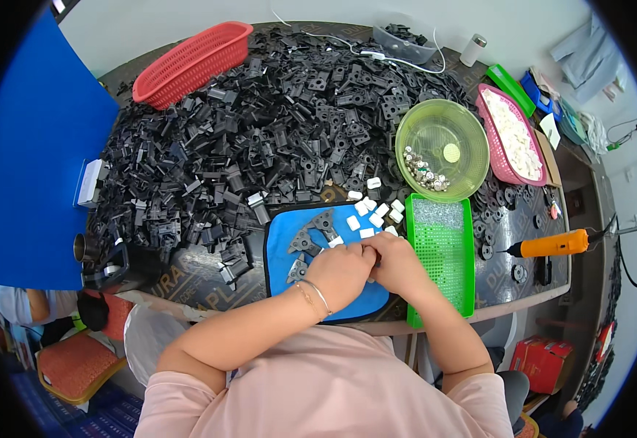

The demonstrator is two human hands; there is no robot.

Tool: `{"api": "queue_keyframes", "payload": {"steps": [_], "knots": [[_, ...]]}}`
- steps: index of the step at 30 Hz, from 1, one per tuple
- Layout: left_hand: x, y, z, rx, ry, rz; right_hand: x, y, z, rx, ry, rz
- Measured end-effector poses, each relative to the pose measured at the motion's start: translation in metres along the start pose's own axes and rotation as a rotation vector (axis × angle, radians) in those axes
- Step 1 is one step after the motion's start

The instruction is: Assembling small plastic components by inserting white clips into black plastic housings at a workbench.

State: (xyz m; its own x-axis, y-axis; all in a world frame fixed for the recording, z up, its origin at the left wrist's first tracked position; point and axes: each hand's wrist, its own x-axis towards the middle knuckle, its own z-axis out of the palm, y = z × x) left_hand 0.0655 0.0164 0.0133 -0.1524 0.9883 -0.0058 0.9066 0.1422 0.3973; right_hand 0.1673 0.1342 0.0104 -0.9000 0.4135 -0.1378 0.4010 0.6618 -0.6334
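Pink cloth shirt (311, 387), bunched fingers (357, 253), angular dark plastic parts (304, 241)

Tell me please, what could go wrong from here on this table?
The green tray reaches the near edge of the table, beside the right hand; a bump from that arm might tip it.

Loose white pieces lie around the far right corner of the mat, near the black heap; a careless sweep could mix them in.
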Motion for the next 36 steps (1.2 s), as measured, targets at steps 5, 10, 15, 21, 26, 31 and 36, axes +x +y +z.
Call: {"api": "queue_keyframes", "payload": {"steps": [5,10,15,21,26,31,36], "knots": [[-0.006,-0.015,-0.005,-0.200,-0.003,-0.029,0.003,0.007,0.020,0.155,0.070,-0.045],[-0.016,-0.043,-0.025,-0.302,0.287,-0.071,0.001,-0.006,0.003,0.252,-0.055,0.185],[-0.032,-0.077,-0.016,-0.023,0.475,-0.167,0.001,-0.003,0.004,-0.090,-0.106,0.183],[-0.034,-0.077,-0.007,-0.144,0.357,-0.251,0.027,-0.038,-0.012,-0.390,-0.041,0.053],[-0.039,-0.086,-0.006,-0.243,0.319,-0.349,0.053,-0.034,-0.016,-0.524,-0.259,0.085],[-0.039,-0.087,-0.019,-0.210,0.266,-0.431,0.057,-0.010,-0.018,-0.217,-0.377,-0.013],[-0.011,-0.083,-0.019,-0.080,0.342,-0.270,0.049,-0.010,-0.011,-0.037,-0.281,-0.076]]}}
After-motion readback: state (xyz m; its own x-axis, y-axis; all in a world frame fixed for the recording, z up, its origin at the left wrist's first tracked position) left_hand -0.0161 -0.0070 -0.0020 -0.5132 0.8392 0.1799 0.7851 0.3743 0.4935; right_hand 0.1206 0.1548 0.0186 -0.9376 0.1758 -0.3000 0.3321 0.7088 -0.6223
